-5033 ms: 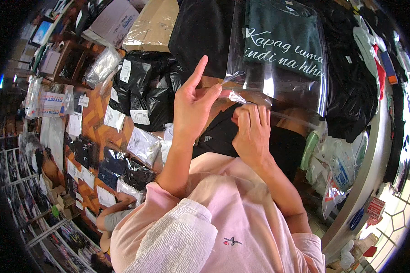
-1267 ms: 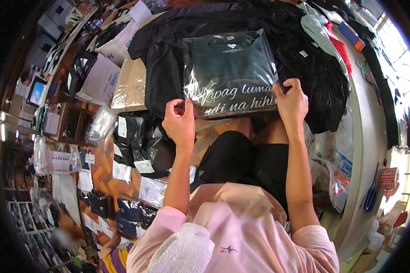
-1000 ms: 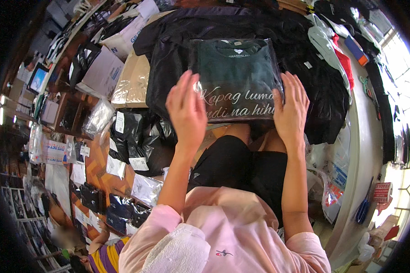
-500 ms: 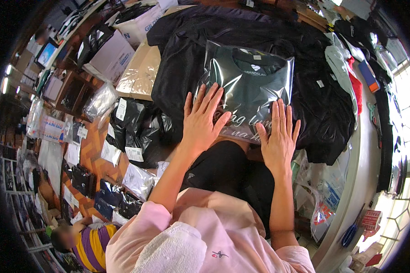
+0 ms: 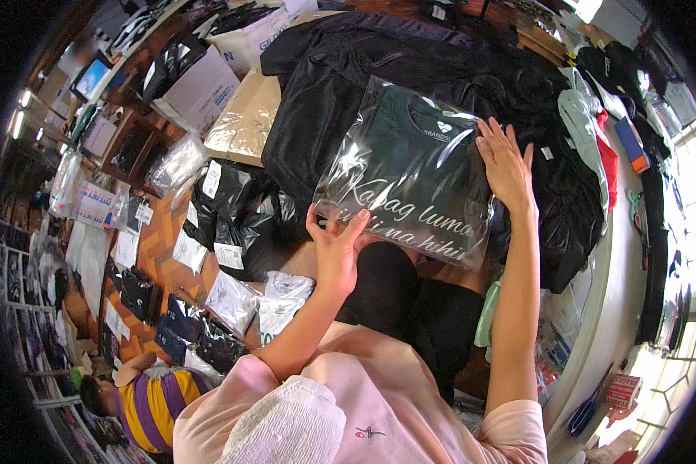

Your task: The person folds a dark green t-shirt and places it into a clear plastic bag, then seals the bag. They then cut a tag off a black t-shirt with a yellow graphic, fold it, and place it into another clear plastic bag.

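Note:
A folded dark T-shirt point(image 5: 433, 174) with pale script lettering lies in a clear plastic bag. It rests tilted on a heap of black cloth point(image 5: 309, 124) in front of me. My left hand point(image 5: 336, 251) pinches the bag's near left corner, its thumb on top and some fingers partly hidden at the edge. At the bag's far right edge, my right hand point(image 5: 509, 172) lies with fingers stretched out, touching the plastic and the black cloth beside it.
Cardboard boxes point(image 5: 243, 120) stand left of the cloth. Black plastic parcels point(image 5: 236, 205) with white labels and other bagged garments cover the wooden floor at left. A person in a striped shirt point(image 5: 158, 406) is at lower left. Scissors with green handles point(image 5: 636, 207) lie at right.
The bagged T-shirt has turned clockwise and shifted slightly toward me. My left hand moved from flat on the bag to its near left corner; my right hand slid up to the right edge.

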### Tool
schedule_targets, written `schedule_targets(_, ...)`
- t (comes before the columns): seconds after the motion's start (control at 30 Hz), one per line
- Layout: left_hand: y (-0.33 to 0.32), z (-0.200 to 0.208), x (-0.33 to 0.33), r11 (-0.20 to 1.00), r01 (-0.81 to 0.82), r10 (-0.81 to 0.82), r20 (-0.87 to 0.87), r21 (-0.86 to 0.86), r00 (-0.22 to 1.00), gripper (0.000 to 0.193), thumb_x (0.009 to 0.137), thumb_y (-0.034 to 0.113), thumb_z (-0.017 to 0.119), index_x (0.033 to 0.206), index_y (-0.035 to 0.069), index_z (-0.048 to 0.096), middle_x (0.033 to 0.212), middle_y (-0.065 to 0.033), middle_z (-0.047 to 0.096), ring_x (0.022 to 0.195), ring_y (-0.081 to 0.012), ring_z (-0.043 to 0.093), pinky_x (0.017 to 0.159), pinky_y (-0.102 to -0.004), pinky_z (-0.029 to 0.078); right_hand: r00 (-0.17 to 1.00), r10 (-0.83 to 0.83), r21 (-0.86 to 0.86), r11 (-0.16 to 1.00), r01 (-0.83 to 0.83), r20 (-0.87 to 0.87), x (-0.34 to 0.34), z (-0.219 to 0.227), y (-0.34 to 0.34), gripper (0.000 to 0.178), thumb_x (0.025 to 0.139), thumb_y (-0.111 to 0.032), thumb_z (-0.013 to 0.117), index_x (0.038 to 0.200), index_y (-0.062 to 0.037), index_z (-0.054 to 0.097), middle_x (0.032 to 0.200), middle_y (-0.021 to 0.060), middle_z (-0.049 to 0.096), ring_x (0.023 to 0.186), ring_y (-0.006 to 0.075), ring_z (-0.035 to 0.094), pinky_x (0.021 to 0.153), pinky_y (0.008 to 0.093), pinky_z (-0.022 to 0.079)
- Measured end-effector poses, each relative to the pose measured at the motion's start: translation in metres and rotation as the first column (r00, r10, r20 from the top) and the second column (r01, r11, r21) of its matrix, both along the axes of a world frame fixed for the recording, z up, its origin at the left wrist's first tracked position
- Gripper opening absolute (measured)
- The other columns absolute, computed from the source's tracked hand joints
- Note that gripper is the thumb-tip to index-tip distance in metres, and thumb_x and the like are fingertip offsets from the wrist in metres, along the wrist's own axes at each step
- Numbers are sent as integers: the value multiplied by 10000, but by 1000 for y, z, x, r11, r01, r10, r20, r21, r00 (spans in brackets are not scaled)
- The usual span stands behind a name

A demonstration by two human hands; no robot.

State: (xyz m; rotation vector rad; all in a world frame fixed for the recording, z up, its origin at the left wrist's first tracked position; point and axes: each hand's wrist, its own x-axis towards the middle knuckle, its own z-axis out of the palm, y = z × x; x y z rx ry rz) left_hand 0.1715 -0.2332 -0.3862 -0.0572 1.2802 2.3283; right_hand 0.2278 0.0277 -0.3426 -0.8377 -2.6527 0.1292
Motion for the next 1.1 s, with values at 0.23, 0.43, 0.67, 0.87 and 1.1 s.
schedule_targets(0.23,-6,-7,-35,958,-164,139,120,234,983,444,822,153,640,1182,112,384,985,-15,549,846,-104,543,674,-261,469,583,-199,-504,752,-425,-788,17,-10,21,345,923,-272,482,1144,-20,564,1000,101,623,952,147,556,879,271,407)
schedule_targets(0.43,2,-7,1,983,110,-140,206,150,968,297,768,83,681,1024,60,532,942,-32,608,834,-145,592,721,-306,495,806,-135,-418,896,-149,-576,13,-14,12,277,913,-237,501,1064,-26,599,871,68,653,869,116,587,822,240,417)
schedule_targets(0.67,-42,-1,-30,986,166,-164,125,-9,979,227,746,62,687,941,31,575,839,-51,628,708,-141,610,627,-285,502,820,-79,-304,945,-119,-567,14,-27,26,238,866,-256,568,1031,-93,622,924,125,633,878,228,616,769,324,463)
schedule_targets(0.87,-70,-5,-42,982,145,-144,17,-117,989,212,735,67,691,918,42,587,815,-32,629,686,-118,603,629,-264,487,852,-85,-318,943,-98,-516,17,-22,19,227,863,-243,571,1026,-94,625,957,114,636,902,216,615,788,310,460)
schedule_targets(1.1,-80,-22,-43,984,91,-95,-21,-153,995,162,753,75,678,892,48,600,808,-37,642,670,-117,611,599,-262,493,864,-95,-329,941,-84,-494,19,-19,23,220,876,-222,551,1036,-87,622,975,103,645,915,194,622,797,289,458)
